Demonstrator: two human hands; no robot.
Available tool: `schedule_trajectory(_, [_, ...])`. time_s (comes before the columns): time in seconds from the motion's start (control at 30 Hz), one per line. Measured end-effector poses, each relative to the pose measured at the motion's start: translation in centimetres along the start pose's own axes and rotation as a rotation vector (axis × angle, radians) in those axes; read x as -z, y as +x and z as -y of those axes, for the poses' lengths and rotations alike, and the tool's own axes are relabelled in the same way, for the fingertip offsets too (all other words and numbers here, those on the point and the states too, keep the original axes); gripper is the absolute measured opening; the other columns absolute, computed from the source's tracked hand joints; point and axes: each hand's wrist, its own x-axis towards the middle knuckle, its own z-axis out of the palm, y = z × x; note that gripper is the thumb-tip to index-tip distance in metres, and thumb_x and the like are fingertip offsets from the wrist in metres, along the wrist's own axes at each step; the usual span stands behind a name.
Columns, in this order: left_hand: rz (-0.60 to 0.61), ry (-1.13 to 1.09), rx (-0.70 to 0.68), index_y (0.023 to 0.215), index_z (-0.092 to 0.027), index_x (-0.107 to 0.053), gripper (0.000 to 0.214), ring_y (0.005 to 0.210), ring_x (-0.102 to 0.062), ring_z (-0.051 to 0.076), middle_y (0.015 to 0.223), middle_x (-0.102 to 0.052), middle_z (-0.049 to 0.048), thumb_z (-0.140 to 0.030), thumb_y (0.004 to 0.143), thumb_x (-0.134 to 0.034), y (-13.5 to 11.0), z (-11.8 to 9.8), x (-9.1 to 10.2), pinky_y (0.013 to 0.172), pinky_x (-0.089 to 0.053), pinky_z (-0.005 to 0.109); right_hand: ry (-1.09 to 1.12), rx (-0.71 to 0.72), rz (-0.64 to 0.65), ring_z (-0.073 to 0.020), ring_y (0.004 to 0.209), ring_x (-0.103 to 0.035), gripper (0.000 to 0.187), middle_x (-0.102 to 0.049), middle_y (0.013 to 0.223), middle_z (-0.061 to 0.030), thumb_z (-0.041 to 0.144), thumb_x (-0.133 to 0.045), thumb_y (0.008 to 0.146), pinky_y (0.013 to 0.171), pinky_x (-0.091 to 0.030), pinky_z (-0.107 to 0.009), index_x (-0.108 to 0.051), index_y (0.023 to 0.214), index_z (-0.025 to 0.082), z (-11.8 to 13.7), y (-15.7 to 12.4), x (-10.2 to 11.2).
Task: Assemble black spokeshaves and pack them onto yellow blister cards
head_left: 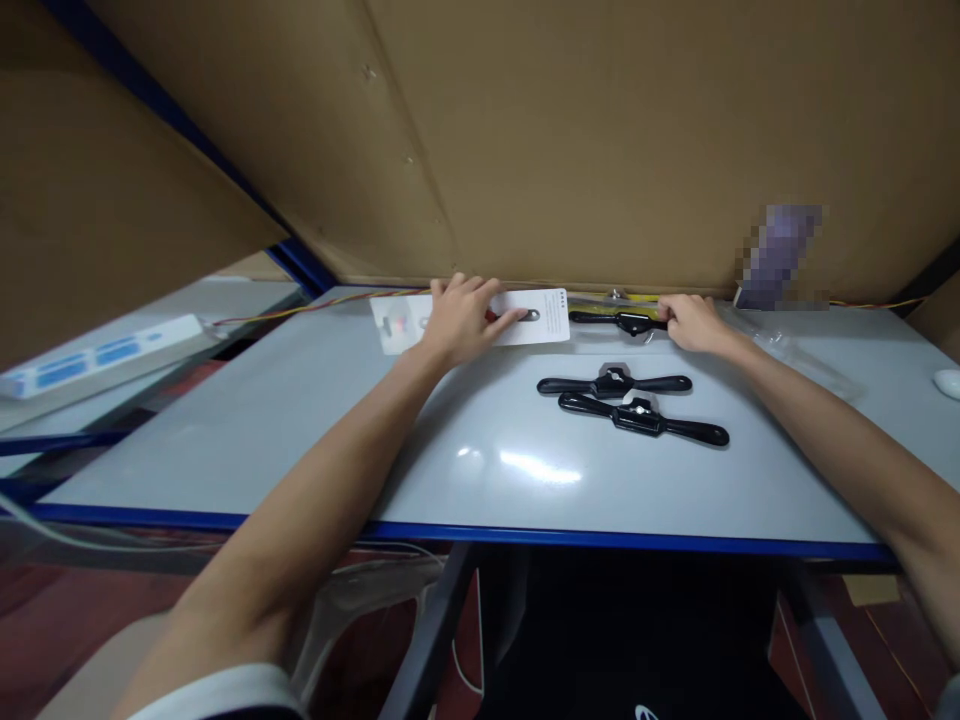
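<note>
Black spokeshave (616,321), long axis left-to-right — right hand (694,322) grip round right handle, left hand (459,320) flat on card (553,314).

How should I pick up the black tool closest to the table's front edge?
Take the nearest black tool by its two slim handles, one per hand, from above. It lies flat with both handles free; its bulky middle likely holds a blade.

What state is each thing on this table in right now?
Left hand: open, pressed flat on white card.
Right hand: closed on handle of far black tool.
Middle black tool: lying flat, untouched.
Nearest black tool: lying flat, untouched.
</note>
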Motion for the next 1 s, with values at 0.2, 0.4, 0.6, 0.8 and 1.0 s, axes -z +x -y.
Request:
schedule_trajectory(0.2, [0.090,-0.033,-0.055,0.118,-0.017,-0.073,0.059,0.115,-0.063,0.040,0.102,-0.075,0.0155,-0.066,0.098,-0.046,0.3,0.0,0.3,0.105,-0.042,0.056,-0.023,0.069,-0.090,-0.0320,0.104,-0.068,0.034,-0.081,0.110,-0.0119,0.009,-0.050,0.085,0.088,-0.041,-0.040,-0.074,0.105,0.022,-0.1,-0.1,-0.2])
schedule_trajectory(0.4, [0.157,-0.039,-0.014,0.111,-0.017,-0.077,0.063,0.093,-0.069,0.035,0.086,-0.077,0.0138,-0.070,0.094,-0.046,0.7,0.4,1.0,0.088,-0.048,0.045,-0.010,0.063,-0.087,-0.0313,0.106,-0.070,0.037,-0.081,0.113,-0.0129,0.008,-0.048,0.086,0.089,-0.042,-0.039,-0.074,0.108,0.020,-0.5,-0.1,-0.7])
schedule_trajectory(0.6, [0.096,0.019,-0.026,0.111,-0.018,-0.078,0.064,0.091,-0.070,0.035,0.086,-0.077,0.0143,-0.070,0.093,-0.045,0.6,1.0,1.3,0.084,-0.048,0.044,0.005,0.057,-0.080,-0.0308,0.106,-0.069,0.035,-0.080,0.114,-0.0120,0.010,-0.050,0.085,0.091,-0.044,-0.038,-0.074,0.108,0.021,-1.0,0.4,-1.1])
schedule_trajectory(0.8, [0.106,0.017,0.000,0.113,-0.019,-0.079,0.063,0.090,-0.070,0.034,0.087,-0.077,0.0127,-0.069,0.091,-0.048,0.5,1.5,1.5,0.084,-0.049,0.043,0.006,0.041,-0.071,-0.0313,0.106,-0.069,0.035,-0.080,0.115,-0.0129,0.010,-0.050,0.086,0.089,-0.044,-0.038,-0.074,0.109,0.021,-0.5,0.0,-0.8])
schedule_trajectory(1.0, [0.086,-0.020,-0.027,0.115,-0.019,-0.079,0.065,0.098,-0.069,0.035,0.091,-0.077,0.0134,-0.070,0.090,-0.048,0.5,2.0,0.7,0.094,-0.049,0.048,-0.032,0.054,-0.056,-0.0325,0.106,-0.070,0.038,-0.080,0.115,-0.0140,0.008,-0.048,0.087,0.090,-0.043,-0.040,-0.074,0.111,0.021,0.1,-0.6,0.1])
